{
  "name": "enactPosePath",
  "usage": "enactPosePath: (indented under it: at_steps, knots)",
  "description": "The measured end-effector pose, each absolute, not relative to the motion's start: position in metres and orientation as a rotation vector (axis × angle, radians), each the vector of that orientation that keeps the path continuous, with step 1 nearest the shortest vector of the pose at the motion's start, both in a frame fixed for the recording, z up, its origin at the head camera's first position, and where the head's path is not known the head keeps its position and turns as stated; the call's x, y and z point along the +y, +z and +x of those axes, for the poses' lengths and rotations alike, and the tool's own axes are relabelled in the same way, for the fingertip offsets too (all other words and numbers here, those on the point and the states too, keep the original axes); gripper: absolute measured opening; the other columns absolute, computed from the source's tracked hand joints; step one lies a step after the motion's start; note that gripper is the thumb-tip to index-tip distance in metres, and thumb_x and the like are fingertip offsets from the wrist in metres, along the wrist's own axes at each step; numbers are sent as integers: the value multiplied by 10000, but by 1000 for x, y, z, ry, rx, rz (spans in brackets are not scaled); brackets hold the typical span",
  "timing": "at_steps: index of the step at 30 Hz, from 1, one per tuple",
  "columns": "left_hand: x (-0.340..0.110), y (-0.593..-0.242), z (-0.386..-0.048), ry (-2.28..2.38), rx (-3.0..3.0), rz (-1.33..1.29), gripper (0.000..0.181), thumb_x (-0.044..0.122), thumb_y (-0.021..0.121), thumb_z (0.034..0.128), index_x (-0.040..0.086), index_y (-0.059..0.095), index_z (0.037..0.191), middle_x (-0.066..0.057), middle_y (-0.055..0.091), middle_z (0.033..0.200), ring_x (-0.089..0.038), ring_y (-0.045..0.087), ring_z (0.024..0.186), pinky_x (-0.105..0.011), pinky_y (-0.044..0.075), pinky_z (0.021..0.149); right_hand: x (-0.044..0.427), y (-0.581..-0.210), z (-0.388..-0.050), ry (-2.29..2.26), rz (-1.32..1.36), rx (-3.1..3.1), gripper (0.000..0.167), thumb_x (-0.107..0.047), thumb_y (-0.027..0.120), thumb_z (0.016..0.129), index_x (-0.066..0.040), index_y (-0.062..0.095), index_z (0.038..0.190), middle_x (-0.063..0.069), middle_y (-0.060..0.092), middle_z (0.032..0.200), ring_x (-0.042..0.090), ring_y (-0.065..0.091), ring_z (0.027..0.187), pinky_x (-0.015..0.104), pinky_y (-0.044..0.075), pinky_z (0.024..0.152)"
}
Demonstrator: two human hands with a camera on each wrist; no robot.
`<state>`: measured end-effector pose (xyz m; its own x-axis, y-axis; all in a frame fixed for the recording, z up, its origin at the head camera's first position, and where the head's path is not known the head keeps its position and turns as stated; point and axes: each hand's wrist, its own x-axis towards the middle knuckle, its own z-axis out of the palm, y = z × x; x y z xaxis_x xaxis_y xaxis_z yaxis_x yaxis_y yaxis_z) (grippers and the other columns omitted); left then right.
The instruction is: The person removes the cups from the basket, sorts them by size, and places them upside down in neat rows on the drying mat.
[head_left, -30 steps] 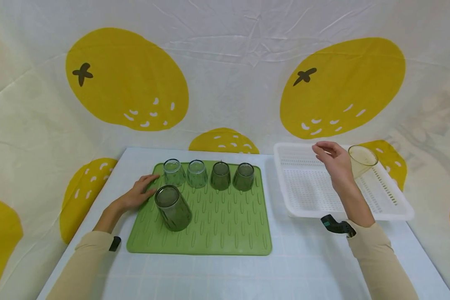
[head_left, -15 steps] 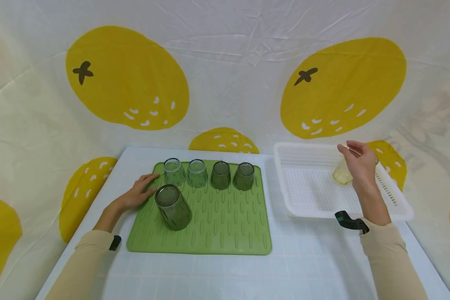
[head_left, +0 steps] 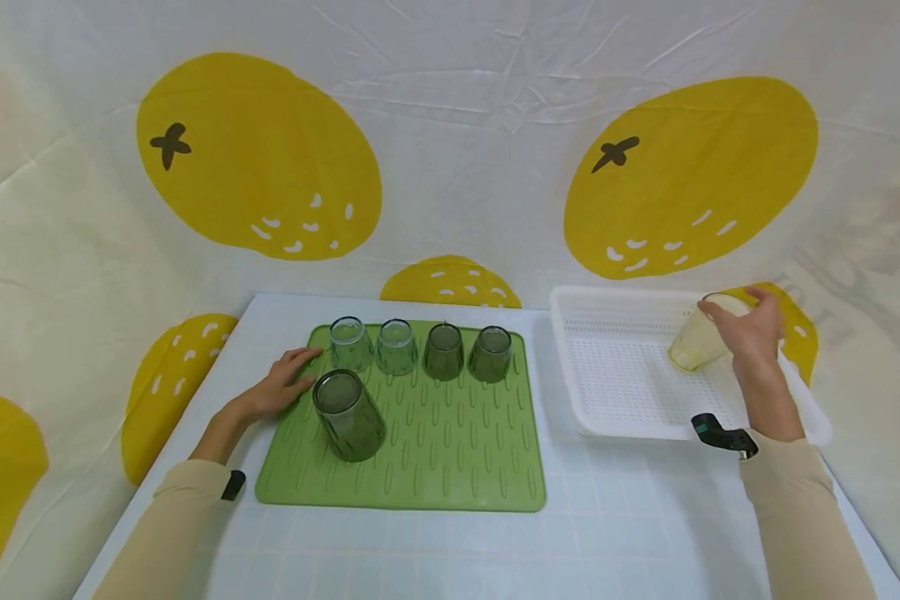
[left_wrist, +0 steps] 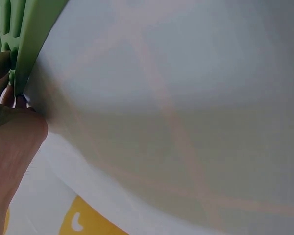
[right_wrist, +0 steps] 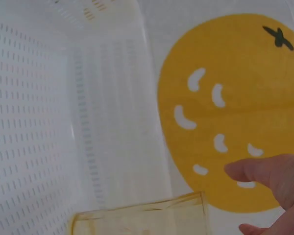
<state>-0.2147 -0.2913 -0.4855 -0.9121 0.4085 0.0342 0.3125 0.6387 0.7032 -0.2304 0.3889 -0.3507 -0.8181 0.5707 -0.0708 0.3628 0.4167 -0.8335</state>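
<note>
A tall pale-yellow glass (head_left: 697, 340) stands at the right side of the white plastic basket (head_left: 581, 400). Beside its upper part is my right hand (head_left: 753, 333), thumb and fingers spread apart. In the right wrist view, the same glass (right_wrist: 142, 220) shows at the bottom, with a gap between it and the fingers (right_wrist: 255, 169). My left hand (head_left: 273, 387) rests at the left edge of the green ridged mat (head_left: 457, 467), its fingers touching the edge. Nearest to it is a large grey-green glass (head_left: 348, 417), upside down on the mat.
Along the mat's back edge stand two light-green glasses (head_left: 351, 346) (head_left: 397, 348) and two dark-green ones (head_left: 443, 353) (head_left: 491, 356), in a row. A fruit-print cloth (head_left: 465, 167) hangs behind the white table (head_left: 420, 550).
My right hand has moved rightward over the basket, passing in front of the yellow glass to its right side, and its fingers have spread. The left hand and the mat's glasses have stayed put.
</note>
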Motion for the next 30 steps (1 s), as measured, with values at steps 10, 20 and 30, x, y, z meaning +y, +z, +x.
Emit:
enactPosePath:
  at_steps: [10, 20, 30]
  knots:
    - [-296, -494, -216, 1145, 2741, 669, 506, 119, 480, 1089, -124, 338, 1510, -396, 256, 1489, -593, 228, 1325, -766, 228, 1011, 409, -359, -231, 1364, -858, -2594, 1098, -401, 673, 958, -39, -145, 1595, 301, -22, 1661, 501, 107, 1499, 583, 155, 1228]
    - [-295, -491, -217, 1131, 2706, 609, 510, 70, 480, 1084, -121, 319, 1529, -378, 221, 1548, -581, 175, 1407, -752, 176, 1075, 425, -371, -236, 1462, -864, -2693, 1254, -407, 729, 936, -3, -296, 1536, 341, -141, 1638, 538, 26, 1497, 640, 104, 1207]
    - [-291, -482, -214, 1120, 2703, 589, 497, 45, 488, 1082, -127, 331, 1520, -373, 223, 1557, -575, 174, 1418, -739, 187, 1083, 442, -383, -244, 1558, -911, -2690, 1418, -524, 824, 832, -35, -292, 1558, 244, -76, 1690, 509, 0, 1525, 657, 142, 1197]
